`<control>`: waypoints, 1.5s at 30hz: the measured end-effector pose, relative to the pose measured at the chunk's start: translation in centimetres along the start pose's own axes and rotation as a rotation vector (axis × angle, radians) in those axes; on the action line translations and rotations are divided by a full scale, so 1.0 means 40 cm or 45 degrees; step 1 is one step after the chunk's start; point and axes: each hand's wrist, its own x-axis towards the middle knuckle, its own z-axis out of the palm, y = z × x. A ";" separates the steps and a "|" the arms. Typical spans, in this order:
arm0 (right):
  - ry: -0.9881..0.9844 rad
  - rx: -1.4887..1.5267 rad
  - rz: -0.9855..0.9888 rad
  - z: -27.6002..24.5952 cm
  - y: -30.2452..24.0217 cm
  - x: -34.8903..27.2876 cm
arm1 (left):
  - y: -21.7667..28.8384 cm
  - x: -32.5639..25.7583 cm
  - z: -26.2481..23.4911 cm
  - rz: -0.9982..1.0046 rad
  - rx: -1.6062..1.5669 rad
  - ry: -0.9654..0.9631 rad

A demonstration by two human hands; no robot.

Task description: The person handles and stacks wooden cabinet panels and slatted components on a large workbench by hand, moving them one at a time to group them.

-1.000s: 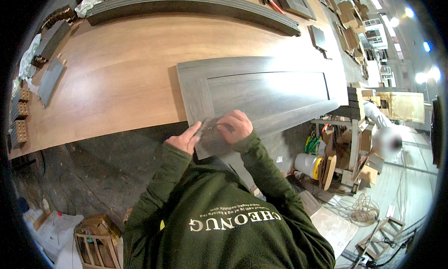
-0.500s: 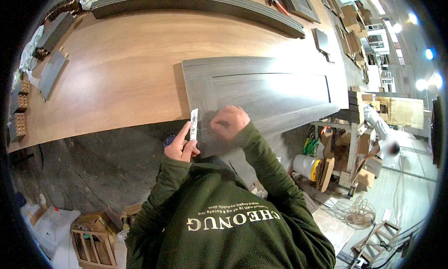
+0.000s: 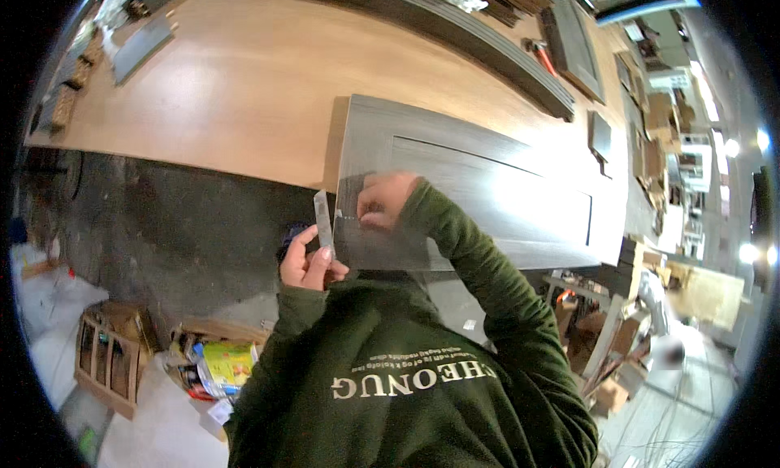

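Observation:
A dark grey framed panel (image 3: 370, 135), like a cabinet door, lies on the wooden bench with its near left corner out past the bench edge. Beside its left edge my left hand (image 3: 306, 261) pinches a narrow, flat, pale strip (image 3: 323, 218) between thumb and fingers; the strip points away from me. Over that same end of the panel is my right hand (image 3: 386, 200), fingers curled and blurred by motion. Whatever it may hold is hidden. A short row of small white marks (image 3: 348, 217) shows on the panel between the two hands.
Long dark boards (image 3: 439, 33) lie along the far side of the bench (image 3: 219, 86). A red-handled tool (image 3: 543, 58) and a small dark block (image 3: 600, 135) are at the far right. Wooden crates stand on the floor at left; another person (image 3: 654, 305) is at right.
My view has turned, so the bench and panel appear tilted. The pale strip has tipped slightly away from the panel's edge. My right hand has shifted left, closer to that edge.

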 end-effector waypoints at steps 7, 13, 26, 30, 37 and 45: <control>-0.350 -0.095 -0.100 -0.031 0.016 0.074 | -0.097 -0.052 0.159 0.186 0.008 0.352; -0.155 -0.226 -0.416 -0.028 0.059 0.065 | -0.156 -0.043 0.272 0.183 -0.062 0.540; -0.313 -0.162 -0.378 -0.034 0.081 0.092 | -0.190 -0.015 0.339 0.068 0.018 0.751; -0.549 -0.158 0.017 -0.057 0.007 0.099 | -0.212 -0.014 0.335 0.166 0.207 0.752; -0.571 -0.225 -0.124 -0.050 0.042 0.113 | -0.202 -0.029 0.362 0.109 0.296 0.750; -0.597 -0.221 -0.103 -0.058 0.025 0.112 | -0.229 -0.056 0.389 0.176 0.286 0.685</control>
